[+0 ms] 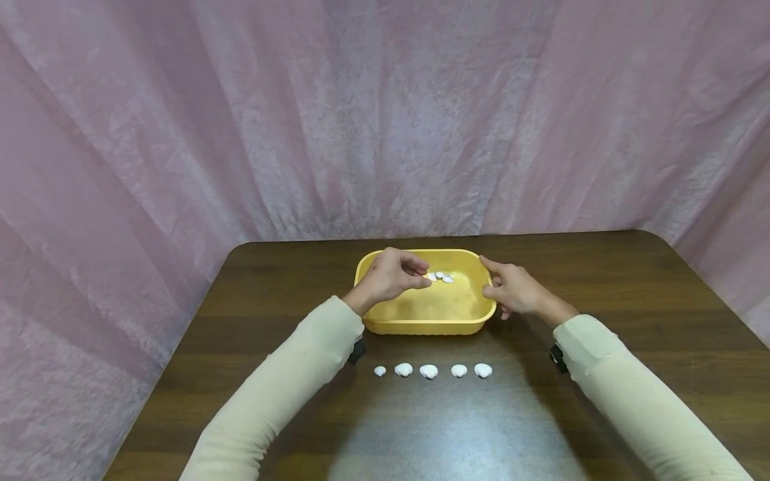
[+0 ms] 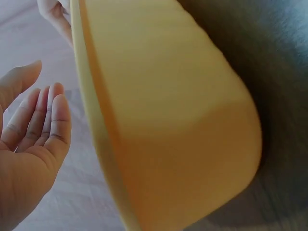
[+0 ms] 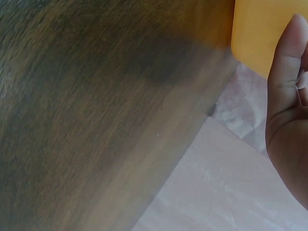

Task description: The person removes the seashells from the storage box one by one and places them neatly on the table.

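A yellow plastic basin [image 1: 445, 327] stands on the table, and a small cluster of white shells [image 1: 448, 279] lies inside it toward the back. Over the basin's left part hovers my left hand [image 1: 394, 274], its thumb and fingers apart near the shells. The left wrist view shows that hand [image 2: 33, 139] with nothing in its fingers. My right hand [image 1: 516, 288] grips the basin's right rim, thumb on the inner side and other fingers outside. In the right wrist view only part of the right hand [image 3: 288, 110] appears, beside the basin's wall [image 3: 255, 33].
Several white shells [image 1: 429, 371] form a row on the dark wooden table [image 1: 289, 401] in front of the basin. A pink curtain [image 1: 385, 133] hangs behind the table's far edge. Dark wrist devices [image 1: 558, 359] sit at both sleeve cuffs.
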`<state>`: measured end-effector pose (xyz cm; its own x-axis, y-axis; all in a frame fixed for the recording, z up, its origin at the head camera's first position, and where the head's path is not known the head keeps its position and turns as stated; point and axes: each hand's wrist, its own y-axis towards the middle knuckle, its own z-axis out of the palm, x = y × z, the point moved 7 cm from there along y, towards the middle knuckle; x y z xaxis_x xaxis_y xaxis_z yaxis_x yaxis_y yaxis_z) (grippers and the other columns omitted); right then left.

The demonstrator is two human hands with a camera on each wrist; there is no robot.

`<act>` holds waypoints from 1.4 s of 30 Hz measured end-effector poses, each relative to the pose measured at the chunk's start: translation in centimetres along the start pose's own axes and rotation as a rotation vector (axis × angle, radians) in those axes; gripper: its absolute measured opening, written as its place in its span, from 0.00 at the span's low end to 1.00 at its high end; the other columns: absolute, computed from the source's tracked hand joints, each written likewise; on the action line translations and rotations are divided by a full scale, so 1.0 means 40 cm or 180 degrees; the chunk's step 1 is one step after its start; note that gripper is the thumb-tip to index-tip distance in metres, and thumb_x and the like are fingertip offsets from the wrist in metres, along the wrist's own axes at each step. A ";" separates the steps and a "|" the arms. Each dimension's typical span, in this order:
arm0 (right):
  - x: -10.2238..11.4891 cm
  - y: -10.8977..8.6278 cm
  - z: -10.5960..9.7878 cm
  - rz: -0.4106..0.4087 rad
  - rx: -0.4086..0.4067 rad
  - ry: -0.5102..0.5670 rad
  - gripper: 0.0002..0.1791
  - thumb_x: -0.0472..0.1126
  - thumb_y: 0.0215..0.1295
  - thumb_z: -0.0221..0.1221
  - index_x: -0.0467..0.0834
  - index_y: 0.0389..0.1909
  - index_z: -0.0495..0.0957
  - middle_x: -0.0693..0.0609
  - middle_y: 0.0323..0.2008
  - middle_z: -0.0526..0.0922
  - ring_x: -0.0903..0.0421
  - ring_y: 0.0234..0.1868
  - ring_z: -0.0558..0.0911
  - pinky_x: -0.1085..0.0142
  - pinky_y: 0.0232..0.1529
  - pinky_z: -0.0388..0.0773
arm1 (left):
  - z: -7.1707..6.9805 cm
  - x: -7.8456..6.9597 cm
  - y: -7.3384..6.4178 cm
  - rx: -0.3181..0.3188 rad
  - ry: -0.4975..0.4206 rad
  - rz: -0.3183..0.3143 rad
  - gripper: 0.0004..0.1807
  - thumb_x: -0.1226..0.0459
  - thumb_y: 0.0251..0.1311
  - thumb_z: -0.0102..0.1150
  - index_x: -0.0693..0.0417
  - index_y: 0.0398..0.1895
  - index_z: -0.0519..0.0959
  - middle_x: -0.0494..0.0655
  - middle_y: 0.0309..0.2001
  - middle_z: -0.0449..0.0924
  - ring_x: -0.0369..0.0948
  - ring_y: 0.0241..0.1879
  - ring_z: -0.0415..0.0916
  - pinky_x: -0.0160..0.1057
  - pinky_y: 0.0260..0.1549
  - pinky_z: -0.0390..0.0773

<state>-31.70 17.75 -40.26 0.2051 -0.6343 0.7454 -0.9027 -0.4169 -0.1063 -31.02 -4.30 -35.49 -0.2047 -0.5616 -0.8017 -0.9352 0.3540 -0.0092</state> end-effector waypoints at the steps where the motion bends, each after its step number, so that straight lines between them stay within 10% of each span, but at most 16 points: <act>1: -0.001 0.000 0.000 0.0004 -0.0009 -0.0001 0.43 0.32 0.62 0.54 0.32 0.77 0.48 0.51 0.15 0.73 0.56 0.13 0.74 0.53 0.20 0.82 | 0.003 0.001 0.008 0.0010 0.0001 -0.0019 0.13 0.65 0.56 0.74 0.57 0.45 0.87 0.43 0.37 0.85 0.38 0.37 0.82 0.35 0.38 0.80; 27: -0.011 0.004 -0.001 0.0053 -0.0126 0.0065 0.43 0.31 0.59 0.54 0.35 0.77 0.51 0.51 0.14 0.73 0.57 0.12 0.73 0.54 0.19 0.81 | 0.068 0.063 0.117 0.0365 0.0452 -0.0465 0.23 0.70 0.62 0.66 0.58 0.62 0.79 0.51 0.58 0.80 0.47 0.58 0.75 0.41 0.57 0.76; 42: -0.008 -0.004 0.000 0.0010 -0.0145 0.0079 0.43 0.30 0.59 0.54 0.34 0.77 0.50 0.51 0.14 0.73 0.55 0.12 0.74 0.55 0.18 0.81 | 0.124 0.085 0.135 0.0818 0.1259 -0.0122 0.22 0.70 0.66 0.62 0.53 0.64 0.78 0.55 0.55 0.81 0.47 0.55 0.78 0.39 0.53 0.77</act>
<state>-31.63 18.03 -40.48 0.1935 -0.6189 0.7613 -0.9197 -0.3845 -0.0789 -35.33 -0.58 -41.23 -0.3125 -0.8019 -0.5092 -0.8526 0.4731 -0.2219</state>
